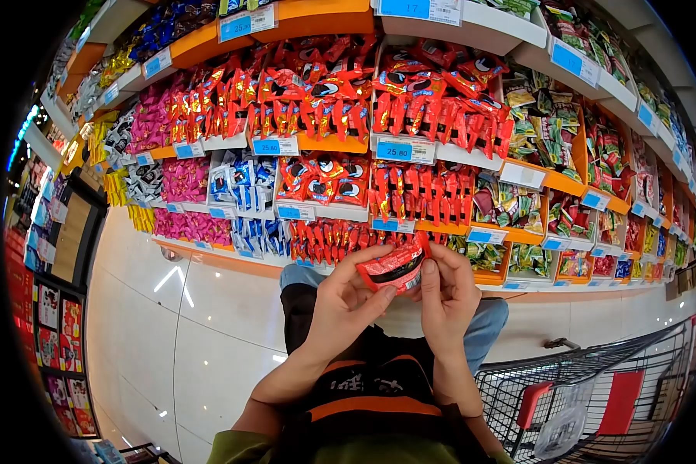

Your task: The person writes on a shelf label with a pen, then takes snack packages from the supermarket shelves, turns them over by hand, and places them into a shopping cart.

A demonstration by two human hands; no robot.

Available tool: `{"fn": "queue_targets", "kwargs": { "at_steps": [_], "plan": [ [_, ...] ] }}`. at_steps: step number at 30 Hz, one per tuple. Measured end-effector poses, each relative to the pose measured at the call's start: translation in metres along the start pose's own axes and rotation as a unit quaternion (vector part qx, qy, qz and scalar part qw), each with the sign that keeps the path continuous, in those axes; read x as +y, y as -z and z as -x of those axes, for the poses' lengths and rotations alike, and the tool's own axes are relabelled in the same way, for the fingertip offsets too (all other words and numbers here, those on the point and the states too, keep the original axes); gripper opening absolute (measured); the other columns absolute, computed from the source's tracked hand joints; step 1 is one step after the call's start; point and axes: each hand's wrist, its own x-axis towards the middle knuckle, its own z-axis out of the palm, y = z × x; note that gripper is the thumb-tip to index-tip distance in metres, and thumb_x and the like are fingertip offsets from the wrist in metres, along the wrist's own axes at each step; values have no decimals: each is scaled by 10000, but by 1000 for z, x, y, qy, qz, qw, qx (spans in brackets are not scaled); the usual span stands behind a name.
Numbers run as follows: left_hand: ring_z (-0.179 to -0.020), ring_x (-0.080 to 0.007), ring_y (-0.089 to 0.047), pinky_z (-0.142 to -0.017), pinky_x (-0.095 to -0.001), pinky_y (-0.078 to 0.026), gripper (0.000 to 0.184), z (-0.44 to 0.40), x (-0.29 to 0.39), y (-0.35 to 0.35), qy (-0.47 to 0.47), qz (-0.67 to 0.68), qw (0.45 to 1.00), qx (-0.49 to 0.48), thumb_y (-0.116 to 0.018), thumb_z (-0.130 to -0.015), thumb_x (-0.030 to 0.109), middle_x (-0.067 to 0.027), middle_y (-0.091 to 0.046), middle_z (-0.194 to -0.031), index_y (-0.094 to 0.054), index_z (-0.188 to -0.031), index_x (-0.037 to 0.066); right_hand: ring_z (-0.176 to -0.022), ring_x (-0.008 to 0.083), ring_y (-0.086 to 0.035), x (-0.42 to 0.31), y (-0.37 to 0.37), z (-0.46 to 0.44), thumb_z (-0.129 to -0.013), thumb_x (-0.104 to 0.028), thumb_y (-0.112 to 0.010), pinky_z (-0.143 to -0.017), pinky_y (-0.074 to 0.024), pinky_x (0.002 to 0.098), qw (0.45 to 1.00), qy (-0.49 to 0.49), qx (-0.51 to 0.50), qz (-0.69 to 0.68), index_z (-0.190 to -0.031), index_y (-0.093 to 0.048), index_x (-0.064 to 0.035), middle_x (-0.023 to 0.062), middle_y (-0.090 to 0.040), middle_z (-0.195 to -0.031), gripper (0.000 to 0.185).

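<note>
Both hands hold a small red packet (394, 267) with a black band, in front of the lower shelves. My left hand (352, 298) grips its left end between thumb and fingers. At the packet's right end, my right hand (447, 294) pinches it, thumb on the near face. Some small print and part of a barcode show near the right thumb. Beyond the hands, red packets (421, 185) of similar look fill a shelf compartment, with more red packets (325, 232) in the bottom row.
A wire shopping cart (588, 394) with red parts stands at the lower right. Tiered shelves with orange and white edges (549, 179) hold wrapped goods and price tags. Pale floor tiles (143, 332) show at left, beside a dark display rack (58, 309).
</note>
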Motion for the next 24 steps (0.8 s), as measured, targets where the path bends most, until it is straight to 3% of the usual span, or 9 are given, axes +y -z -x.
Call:
{"fn": "queue_targets", "kwargs": {
  "at_steps": [16,19,20,22,24],
  "plan": [
    [-778,-32,-568,-613,-175,-463,480,1,0,0,-1,-5,1000,6,-634,-858,-9,-44,-634,-1057,-462,-1306,13,-613,68,-600,2,-1,2,-933,-49,-557,-535,-497,201,1000,4,6,8,-1108,-565,40,93,-680,-842,197],
    [-815,-31,-557,-615,-176,-464,469,1,2,-1,2,7,1000,5,-648,-838,-16,-39,-615,-1084,-520,-1287,28,-615,65,-598,2,-1,4,-937,-52,-548,-535,-492,197,1000,-13,9,11,-1105,-562,38,89,-675,-832,191],
    [-814,-37,-556,-613,-177,-465,458,0,1,1,-38,-43,998,-5,-650,-827,-23,-41,-612,-1075,-545,-1268,34,-585,40,-548,4,0,4,-967,-62,-483,-504,-454,174,999,0,-11,32,-1151,-517,27,48,-639,-821,208],
    [-813,-48,-556,-608,-180,-467,440,-5,-3,7,-115,-143,983,-25,-654,-804,-38,-45,-605,-1058,-593,-1231,46,-579,38,-536,12,2,6,-968,-53,-470,-502,-447,171,1000,4,-18,24,-1163,-505,27,46,-631,-827,214],
    [-923,-128,-581,-704,-227,-477,408,-7,1,8,-170,-208,963,-32,-681,-777,-35,-79,-610,-1018,-624,-1178,17,-597,42,-534,14,3,7,-969,-41,-450,-523,-444,173,999,-9,-36,21,-1195,-473,28,76,-642,-917,238]
  ]
}}
